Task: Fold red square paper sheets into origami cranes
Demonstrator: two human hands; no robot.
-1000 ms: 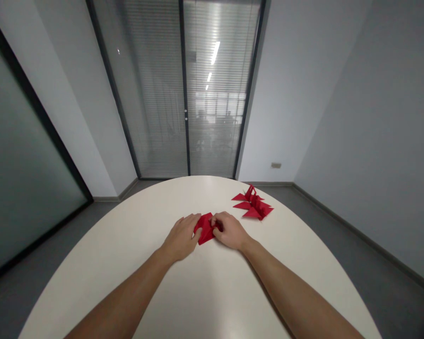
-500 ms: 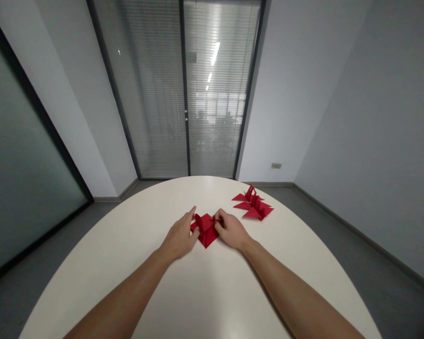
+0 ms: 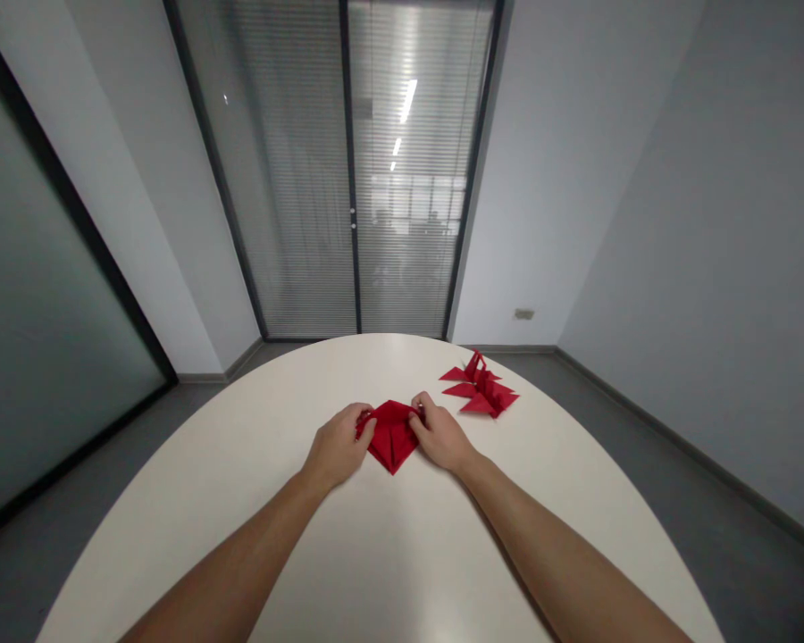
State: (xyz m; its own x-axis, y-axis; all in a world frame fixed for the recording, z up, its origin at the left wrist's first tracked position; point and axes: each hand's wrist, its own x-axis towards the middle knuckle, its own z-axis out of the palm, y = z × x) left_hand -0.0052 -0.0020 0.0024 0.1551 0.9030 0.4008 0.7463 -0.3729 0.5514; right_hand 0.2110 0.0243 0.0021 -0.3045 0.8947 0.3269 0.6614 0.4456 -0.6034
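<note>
A sheet of red origami paper (image 3: 392,438), partly folded and coming to a point toward me, is held between my two hands over the middle of the table. My left hand (image 3: 339,446) pinches its left edge, with the thumb on top and the fingers behind. At the right edge, my right hand (image 3: 442,435) grips the paper between thumb and curled fingers. Creases run down the paper's front part. Folded red paper cranes (image 3: 489,395) rest beyond my right hand, close together and partly overlapping.
The round white table (image 3: 241,500) spreads under both forearms, its far edge curving just past the cranes. Behind it stand a glass partition with blinds (image 3: 308,223) and grey-white walls (image 3: 710,268). A small socket plate (image 3: 523,314) sits low on the wall.
The red paper has opened out wider and flatter, its upper flap now spread between my hands. My left fingers have curled in around the paper's left edge. The cranes have stayed put.
</note>
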